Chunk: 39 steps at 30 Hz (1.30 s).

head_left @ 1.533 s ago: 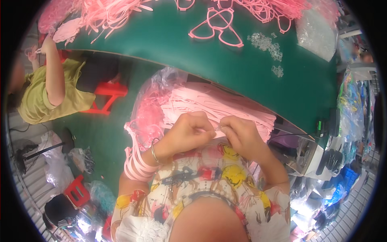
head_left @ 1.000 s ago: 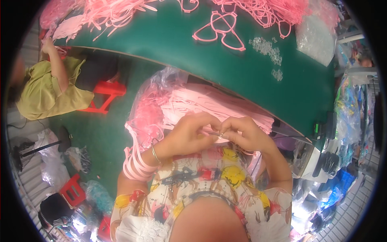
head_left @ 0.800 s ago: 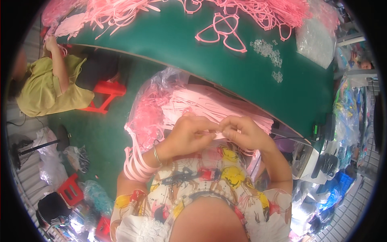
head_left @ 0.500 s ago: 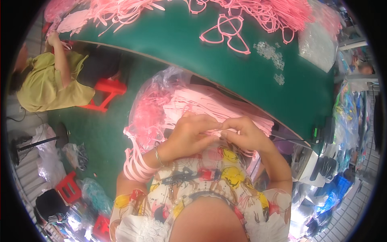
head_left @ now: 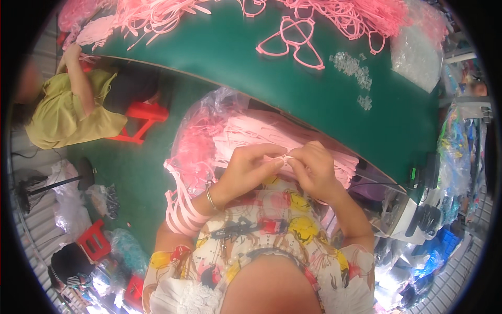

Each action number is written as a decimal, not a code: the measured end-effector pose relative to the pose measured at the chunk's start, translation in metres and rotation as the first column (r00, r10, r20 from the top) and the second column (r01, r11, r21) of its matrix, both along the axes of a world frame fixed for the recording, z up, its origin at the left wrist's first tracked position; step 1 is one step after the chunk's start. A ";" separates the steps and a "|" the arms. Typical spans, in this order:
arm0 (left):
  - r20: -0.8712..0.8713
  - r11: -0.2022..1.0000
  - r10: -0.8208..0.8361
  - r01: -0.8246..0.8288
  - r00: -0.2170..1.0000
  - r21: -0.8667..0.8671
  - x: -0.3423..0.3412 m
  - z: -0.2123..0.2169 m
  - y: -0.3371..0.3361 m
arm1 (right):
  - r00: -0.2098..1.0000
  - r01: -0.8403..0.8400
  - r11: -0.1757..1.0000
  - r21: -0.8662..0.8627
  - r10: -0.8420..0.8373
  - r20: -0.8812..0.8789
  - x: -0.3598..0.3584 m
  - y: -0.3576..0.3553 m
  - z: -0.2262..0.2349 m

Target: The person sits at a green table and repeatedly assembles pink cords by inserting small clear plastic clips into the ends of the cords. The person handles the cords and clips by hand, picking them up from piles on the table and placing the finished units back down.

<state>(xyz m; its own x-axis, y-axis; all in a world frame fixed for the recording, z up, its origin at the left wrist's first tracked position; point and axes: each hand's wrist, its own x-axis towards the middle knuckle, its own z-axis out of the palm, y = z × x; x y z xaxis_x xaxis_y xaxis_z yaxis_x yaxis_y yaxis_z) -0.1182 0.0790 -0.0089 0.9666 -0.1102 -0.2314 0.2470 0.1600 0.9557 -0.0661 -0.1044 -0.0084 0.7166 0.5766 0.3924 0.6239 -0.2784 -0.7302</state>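
Observation:
In front of my chest, my left hand (head_left: 246, 170) and my right hand (head_left: 316, 170) meet at the fingertips. Both are closed in a pinch on a thin pink strap (head_left: 284, 157), whose end is too small to make out clearly. Several pink loops (head_left: 180, 212) hang round my left forearm, below a metal bangle (head_left: 210, 196). Just beyond my hands lies a thick bundle of pink straps (head_left: 256, 135). Beside it, a clear plastic bag (head_left: 191, 128) holds more pink pieces.
A green table (head_left: 209, 49) carries heaps of pink straps (head_left: 162, 15), a looped pink strap piece (head_left: 297, 39), small clear plastic pieces (head_left: 351, 69) and a clear bag (head_left: 417, 57). At left a person in a yellow-green top (head_left: 68, 115) sits near a red stool (head_left: 144, 118).
My right hand has turned, its knuckles rising, and its fingertips pinch more tightly beside the left ones. A pale bit of strap now shows between them. The view has shifted slightly.

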 end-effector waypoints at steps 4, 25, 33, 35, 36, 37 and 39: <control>0.283 0.799 -0.281 0.060 0.917 0.598 0.002 0.012 0.008 | 0.998 -0.027 1.000 0.004 0.027 0.061 -0.002 -0.001 0.003; 0.611 0.658 -0.262 -0.325 0.747 0.679 -0.009 0.005 0.012 | 0.514 -0.119 0.993 0.017 0.076 -0.854 0.000 0.005 0.020; 0.592 0.667 -0.423 -0.207 0.686 0.716 -0.013 -0.003 0.015 | 0.253 -0.172 0.984 0.041 0.085 -0.964 0.012 0.006 0.009; 0.570 0.684 -0.454 -0.142 0.685 0.716 -0.013 -0.004 0.017 | 0.218 -0.175 0.983 0.054 0.092 -0.972 0.011 0.006 0.007; 0.559 0.691 -0.470 -0.110 0.684 0.715 -0.012 -0.005 0.018 | 0.214 -0.162 0.980 0.114 0.148 -0.966 0.011 0.005 0.006; 0.478 0.779 -0.426 0.042 0.768 0.626 -0.011 -0.005 0.019 | 0.209 -0.141 0.979 0.150 0.178 -0.962 0.011 0.004 0.007; 0.265 0.896 -0.380 0.282 0.886 0.343 -0.008 -0.004 0.022 | 0.225 -0.127 0.967 0.222 0.246 -0.943 0.011 0.002 0.010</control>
